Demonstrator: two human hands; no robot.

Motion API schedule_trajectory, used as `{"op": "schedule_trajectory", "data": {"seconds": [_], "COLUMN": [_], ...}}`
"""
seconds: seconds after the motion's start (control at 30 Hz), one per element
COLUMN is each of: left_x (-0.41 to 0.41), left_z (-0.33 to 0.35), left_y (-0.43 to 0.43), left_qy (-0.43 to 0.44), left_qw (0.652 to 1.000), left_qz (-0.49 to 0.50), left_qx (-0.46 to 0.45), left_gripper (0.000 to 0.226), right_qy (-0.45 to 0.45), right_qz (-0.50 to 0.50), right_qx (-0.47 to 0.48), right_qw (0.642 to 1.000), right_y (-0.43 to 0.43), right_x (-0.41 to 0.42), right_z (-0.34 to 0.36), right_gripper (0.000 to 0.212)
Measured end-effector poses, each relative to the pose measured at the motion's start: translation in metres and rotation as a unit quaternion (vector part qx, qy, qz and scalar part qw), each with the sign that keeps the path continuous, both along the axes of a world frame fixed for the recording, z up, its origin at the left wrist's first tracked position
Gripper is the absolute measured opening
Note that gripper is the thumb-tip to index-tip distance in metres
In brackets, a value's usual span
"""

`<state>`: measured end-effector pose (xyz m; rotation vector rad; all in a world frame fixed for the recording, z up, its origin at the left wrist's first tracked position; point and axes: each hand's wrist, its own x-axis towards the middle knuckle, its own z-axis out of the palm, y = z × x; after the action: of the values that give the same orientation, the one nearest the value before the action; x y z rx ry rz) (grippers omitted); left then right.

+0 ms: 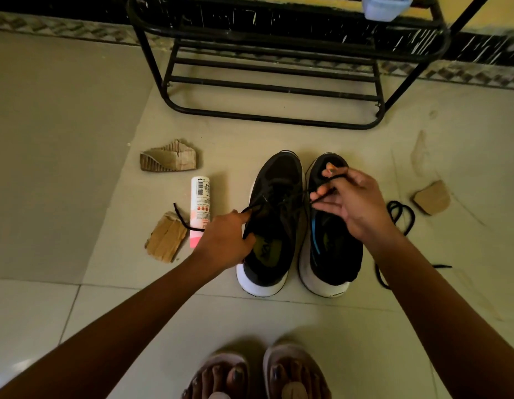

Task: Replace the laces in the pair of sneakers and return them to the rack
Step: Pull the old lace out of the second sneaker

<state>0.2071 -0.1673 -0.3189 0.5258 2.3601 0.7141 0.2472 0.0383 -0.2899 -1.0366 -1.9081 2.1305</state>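
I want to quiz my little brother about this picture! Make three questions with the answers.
1. True or false: the sneakers sit on the rack.
2. Which thing lies beside the sneakers? A) white bottle B) red ball C) spoon
3. Fill in: the left hand and right hand each hold a black ____.
Key: 1 false; 2 A; 3 lace.

home entry | tiled floor [77,110] | black metal shoe rack [273,70]
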Motion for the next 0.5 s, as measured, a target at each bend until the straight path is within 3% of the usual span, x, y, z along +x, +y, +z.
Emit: {"op": "schedule_trajectory", "data": {"seconds": [0.03, 0.1, 0.17, 0.27, 0.4, 0.5], "left_x": [0.000, 0.000, -0.001, -0.002, -0.002, -0.006], "left_z": [-0.001, -0.001, -0.003, -0.006, -0.004, 0.003], "left_y": [0.000, 0.000, -0.002, -0.006, -0.004, -0.001], "left_qy": [0.000, 0.000, -0.002, -0.006, -0.012, 0.073], "left_qw": [1.000, 1.000, 1.000, 1.000, 1.000, 0.997], "left_qz": [-0.001, -0.002, -0.001, 0.007, 0.006, -0.004], "left_qx": [-0.001, -0.002, 0.001, 0.003, 0.004, -0.033], "left_gripper": [0.049, 0.049, 0.048, 0.049, 0.058, 0.043], "right_qy": [-0.013, -0.022, -0.012, 0.007, -0.038, -0.062], "right_qz": [-0.021, -0.033, -0.021, 0.020, 0.213, 0.281], "right_qx": [-0.082, -0.079, 0.091, 0.388, 0.445, 0.493], "right_qw": [0.996, 0.996, 0.996, 0.922, 0.869, 0.821], "right_y": [-0.004, -0.005, 0.001, 0.018, 0.028, 0.006], "right_x": [0.001, 0.002, 0.004, 0.006, 0.007, 0.013], "right_z": [0.001, 0.002, 0.000, 0.005, 0.008, 0.007], "right_gripper": [0.013, 0.019, 0.022, 0.023, 0.029, 0.038]}}
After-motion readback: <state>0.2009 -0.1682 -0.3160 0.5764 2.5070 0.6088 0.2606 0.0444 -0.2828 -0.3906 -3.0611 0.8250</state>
